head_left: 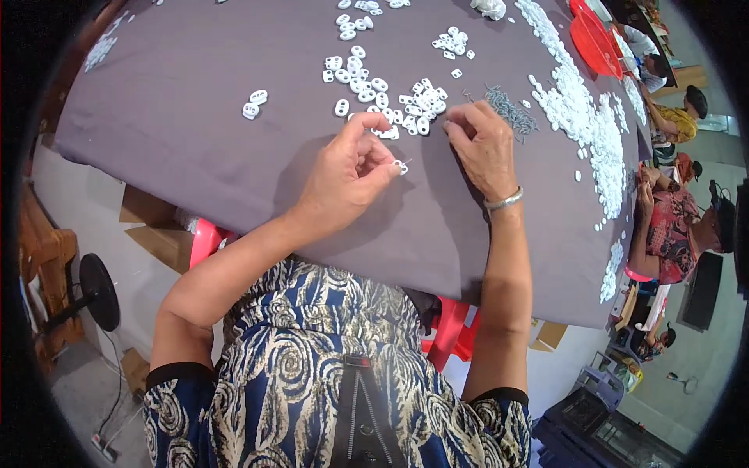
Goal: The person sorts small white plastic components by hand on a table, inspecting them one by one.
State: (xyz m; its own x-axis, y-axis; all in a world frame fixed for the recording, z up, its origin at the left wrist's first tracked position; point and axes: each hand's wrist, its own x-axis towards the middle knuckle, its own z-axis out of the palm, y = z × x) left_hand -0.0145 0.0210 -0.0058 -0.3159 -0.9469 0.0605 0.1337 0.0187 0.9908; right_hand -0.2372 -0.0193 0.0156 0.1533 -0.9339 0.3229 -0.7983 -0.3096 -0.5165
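My left hand [347,175] is closed, pinching a small white plastic piece [402,168] between thumb and fingertip. A thin dark pin or screw seems to stick out of that piece. To the right, my right hand [485,148] is curled with thumb and fingers together at the table; whatever it may hold is hidden. Just beyond it lies a heap of small grey screws [511,111]. Ahead of both hands is a cluster of white plastic pieces [422,103], and larger white oval pieces with two holes [365,86] are spread to its left.
A dark cloth covers the table [211,86]. Along its right side runs a long heap of white pieces [589,129], with a red basin [593,43] at the far right. Two white pieces [254,104] lie apart on the left. Other people [671,222] sit beyond the right edge.
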